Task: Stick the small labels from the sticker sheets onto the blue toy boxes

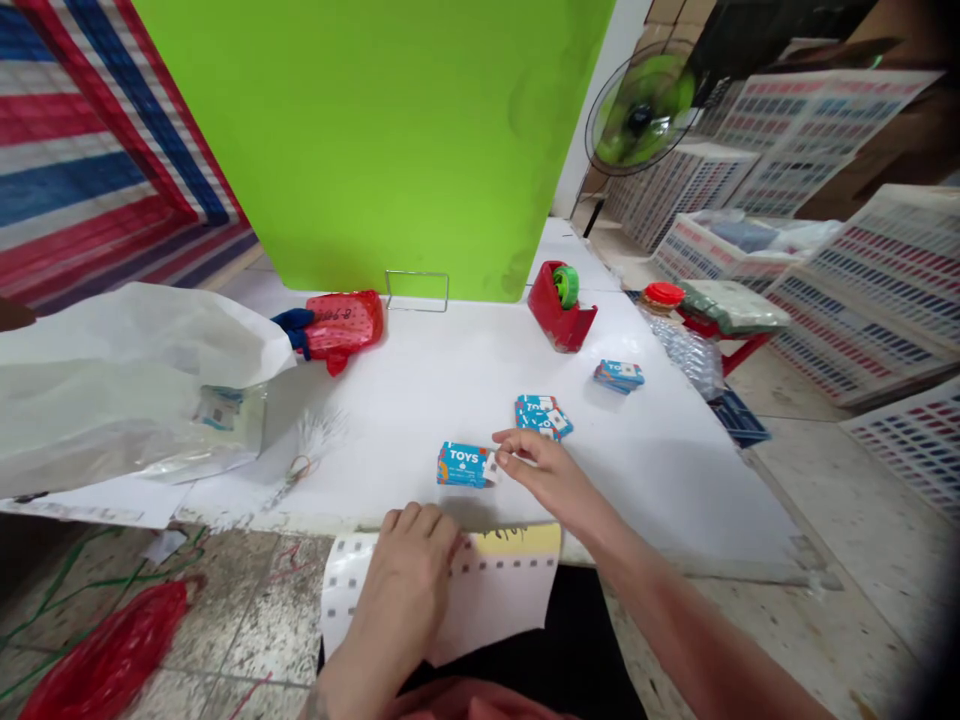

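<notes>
My left hand (416,560) lies over a sheet of small white labels (502,590) at the table's front edge, its fingers curled down on the sheet. The sheet has rows of dark printed marks and a yellow strip with handwriting. My right hand (547,475) pinches a small white label (492,467) at the right end of a stack of blue "TOYS" cards (461,464). Just beyond that hand lies a loose pile of similar blue cards (536,412), with white labels on several. Another small stack of labelled cards (619,374) sits farther right.
A red tape dispenser (561,310) with green tape stands at the back right. At the left are a red plastic packet (345,325), a large translucent bag (135,400) and white tag strings (304,465). A green panel (390,140) rises behind. White crates and a fan (641,115) are right.
</notes>
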`<state>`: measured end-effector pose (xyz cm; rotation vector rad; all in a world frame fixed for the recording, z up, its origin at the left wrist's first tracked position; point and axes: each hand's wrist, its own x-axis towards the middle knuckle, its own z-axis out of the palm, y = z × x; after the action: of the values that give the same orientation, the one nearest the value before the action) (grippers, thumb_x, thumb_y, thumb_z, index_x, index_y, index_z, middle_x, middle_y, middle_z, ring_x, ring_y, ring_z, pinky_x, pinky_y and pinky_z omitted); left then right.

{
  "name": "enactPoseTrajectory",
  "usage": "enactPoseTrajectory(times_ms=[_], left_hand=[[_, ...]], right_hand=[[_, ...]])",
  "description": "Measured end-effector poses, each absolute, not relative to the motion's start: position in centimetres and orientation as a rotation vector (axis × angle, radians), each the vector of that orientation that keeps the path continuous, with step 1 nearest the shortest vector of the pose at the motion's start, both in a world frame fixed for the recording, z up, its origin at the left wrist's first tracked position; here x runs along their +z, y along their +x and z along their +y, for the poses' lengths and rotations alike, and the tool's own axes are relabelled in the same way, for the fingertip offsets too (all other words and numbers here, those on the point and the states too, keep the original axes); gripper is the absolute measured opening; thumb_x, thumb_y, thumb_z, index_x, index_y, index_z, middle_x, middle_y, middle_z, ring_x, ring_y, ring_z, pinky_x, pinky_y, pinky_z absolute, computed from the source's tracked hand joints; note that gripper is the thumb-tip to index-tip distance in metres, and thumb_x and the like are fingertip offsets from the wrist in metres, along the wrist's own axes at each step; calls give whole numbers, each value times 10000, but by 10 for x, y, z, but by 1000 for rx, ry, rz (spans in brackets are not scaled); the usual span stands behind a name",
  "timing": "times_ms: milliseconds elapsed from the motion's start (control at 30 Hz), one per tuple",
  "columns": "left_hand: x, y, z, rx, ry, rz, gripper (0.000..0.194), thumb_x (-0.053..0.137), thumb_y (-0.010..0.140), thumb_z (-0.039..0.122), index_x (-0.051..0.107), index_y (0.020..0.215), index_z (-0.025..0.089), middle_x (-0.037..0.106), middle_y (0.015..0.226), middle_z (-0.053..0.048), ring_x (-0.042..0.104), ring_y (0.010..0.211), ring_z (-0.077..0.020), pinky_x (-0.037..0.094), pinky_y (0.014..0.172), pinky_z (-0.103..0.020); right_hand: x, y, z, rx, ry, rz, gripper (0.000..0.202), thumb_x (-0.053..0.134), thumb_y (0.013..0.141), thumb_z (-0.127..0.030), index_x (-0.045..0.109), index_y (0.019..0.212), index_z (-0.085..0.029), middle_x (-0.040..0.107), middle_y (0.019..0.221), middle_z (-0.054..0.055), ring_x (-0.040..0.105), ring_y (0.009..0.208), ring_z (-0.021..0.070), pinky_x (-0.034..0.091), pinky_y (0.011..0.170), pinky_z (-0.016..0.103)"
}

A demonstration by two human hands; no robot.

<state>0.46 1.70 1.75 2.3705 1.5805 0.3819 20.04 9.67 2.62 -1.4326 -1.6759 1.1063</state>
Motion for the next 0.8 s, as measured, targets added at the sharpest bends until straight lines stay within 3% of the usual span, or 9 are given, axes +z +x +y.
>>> enactPoseTrajectory(times_ms=[100, 200, 433, 800], left_hand=[[18, 9, 14, 440, 2468, 1491, 142, 490, 875, 96, 588, 869, 199, 588, 1095, -44, 478, 937, -227, 387, 803, -387], [20, 12, 14, 464, 2513, 1474, 133, 502, 877, 101, 591, 913, 193, 490, 1323, -43, 430, 1069, -259, 385, 880, -434], [22, 13, 18, 426, 2562, 1482, 132, 501, 883, 109, 598, 935, 182, 458, 1380, -50, 417, 1093, -273, 391, 898, -461], [14, 14, 21, 438, 2610, 1479, 145, 520, 853, 83, 600, 912, 188, 454, 1392, -39, 438, 1071, -265, 405, 886, -449]], right_hand=[[22, 194, 114, 1280, -1490, -1614, 144, 564, 794, -315, 628, 767, -189, 658, 1080, 87, 594, 961, 213, 432, 851, 371], [18, 186, 121, 1363, -1502, -1586, 144, 575, 775, -297, 643, 809, -175, 682, 905, 61, 600, 836, 187, 437, 780, 336], [18, 181, 128, 1401, -1493, -1673, 122, 564, 782, -267, 627, 761, -165, 626, 700, 10, 534, 660, 139, 398, 643, 274], [16, 182, 130, 1344, -1536, -1761, 132, 553, 795, -248, 634, 782, -145, 607, 690, 10, 508, 634, 126, 377, 595, 246]])
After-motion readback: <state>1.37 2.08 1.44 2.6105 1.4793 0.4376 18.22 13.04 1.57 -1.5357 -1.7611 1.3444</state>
